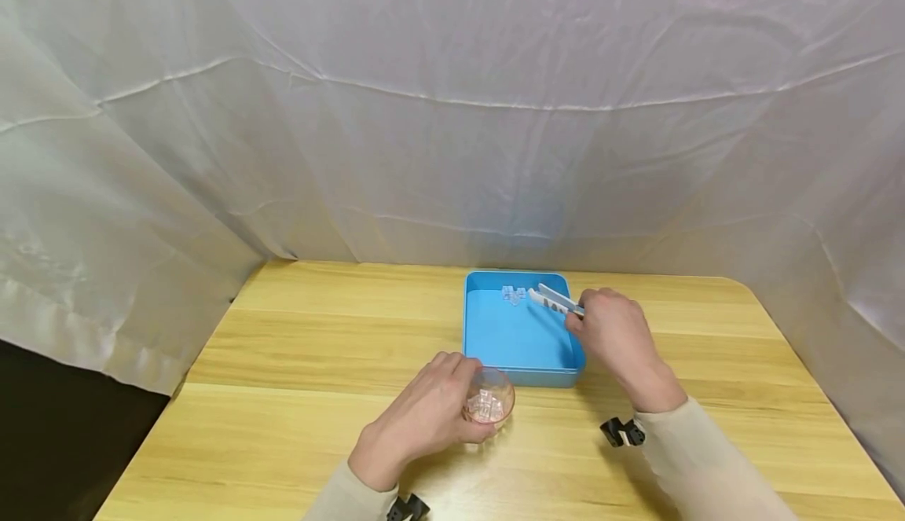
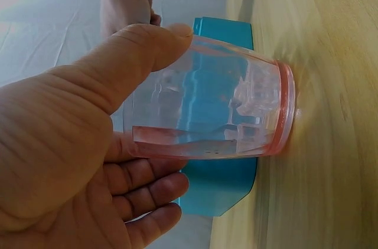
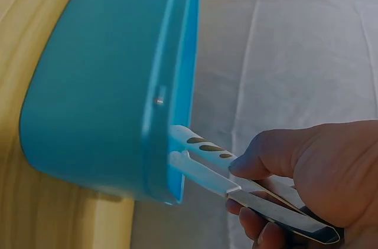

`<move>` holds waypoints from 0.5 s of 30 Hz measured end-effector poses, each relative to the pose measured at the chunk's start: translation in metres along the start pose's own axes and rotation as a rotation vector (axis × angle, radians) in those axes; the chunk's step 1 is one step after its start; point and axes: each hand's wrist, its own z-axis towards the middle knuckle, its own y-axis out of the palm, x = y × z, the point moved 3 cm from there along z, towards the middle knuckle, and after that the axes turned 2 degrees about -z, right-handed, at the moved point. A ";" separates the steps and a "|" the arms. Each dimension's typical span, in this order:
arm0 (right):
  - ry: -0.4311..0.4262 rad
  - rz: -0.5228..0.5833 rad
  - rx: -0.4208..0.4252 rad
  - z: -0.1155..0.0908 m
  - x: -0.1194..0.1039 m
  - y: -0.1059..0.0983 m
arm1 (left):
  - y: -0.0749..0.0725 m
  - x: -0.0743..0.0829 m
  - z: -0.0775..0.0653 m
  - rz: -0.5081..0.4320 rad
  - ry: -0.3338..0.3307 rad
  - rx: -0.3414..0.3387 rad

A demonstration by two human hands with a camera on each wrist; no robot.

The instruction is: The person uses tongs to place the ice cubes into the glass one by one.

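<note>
A clear, pink-tinted cup [image 2: 207,101] stands on the table with several clear cubes [image 1: 485,406] in its bottom. My left hand [image 1: 431,407] grips it from the left, thumb on one side and fingers on the other. In my right hand [image 1: 622,336] is a pair of tongs [image 3: 236,181] with white slotted tips, pinched between thumb and fingers. The tongs reach over the right wall of a blue tray [image 1: 519,340], their tips apart beside a small group of clear cubes [image 1: 514,294] near its back wall. In the right wrist view the tray's wall hides the tips.
The tray sits at the back middle of the wooden table [image 1: 318,332], just beyond the cup. A pale grey curtain [image 1: 452,152] hangs behind the table and along both sides. The tray's raised walls stand between the cup and the cubes inside.
</note>
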 end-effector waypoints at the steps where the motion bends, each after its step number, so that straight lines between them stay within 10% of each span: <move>1: 0.000 -0.001 0.003 0.001 0.000 0.002 | 0.000 0.000 0.000 0.000 -0.001 0.000; 15: 0.038 -0.024 0.006 0.009 0.001 0.020 | 0.001 -0.001 0.000 -0.011 -0.010 -0.009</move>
